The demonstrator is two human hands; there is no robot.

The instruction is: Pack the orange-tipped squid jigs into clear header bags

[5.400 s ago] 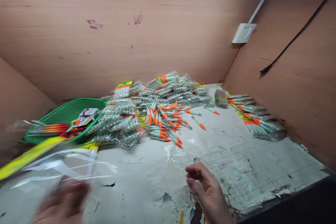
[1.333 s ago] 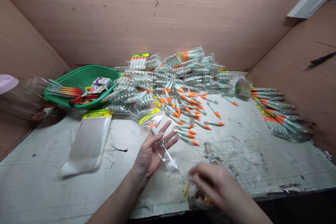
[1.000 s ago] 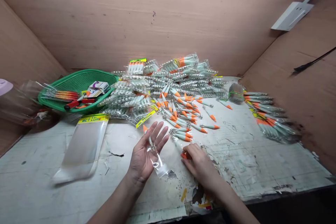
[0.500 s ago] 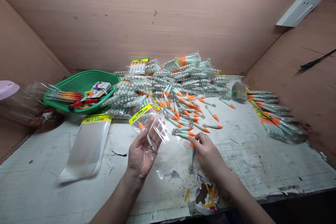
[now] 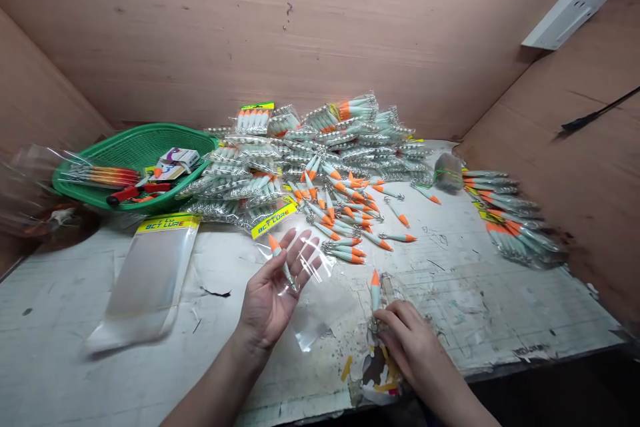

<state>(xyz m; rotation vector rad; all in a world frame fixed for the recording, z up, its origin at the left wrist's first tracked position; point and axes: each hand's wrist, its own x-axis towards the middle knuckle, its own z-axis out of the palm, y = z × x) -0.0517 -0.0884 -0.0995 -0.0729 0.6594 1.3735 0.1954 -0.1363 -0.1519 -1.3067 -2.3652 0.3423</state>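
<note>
My left hand [image 5: 273,293] lies palm up under a clear plastic bag [image 5: 310,293] with a yellow header card [image 5: 273,220]; one orange-tipped lure [image 5: 279,255] sits inside the bag over my fingers. My right hand [image 5: 407,340] pinches the hook end of another pale lure with an orange tip [image 5: 375,287], held upright just above the table, to the right of the bag. A loose pile of the same lures [image 5: 345,213] lies beyond both hands.
Several filled lure packs [image 5: 300,147] are heaped at the back, with more [image 5: 510,227] along the right wall. A green basket [image 5: 135,147] holds small items at left. An empty bag [image 5: 150,273] lies left of my hand. Wooden walls enclose the table.
My right hand picked a lure from the loose pile and drew it back toward me, tip now pointing up. The bag in my left hand shifted slightly, its single lure still inside.
</note>
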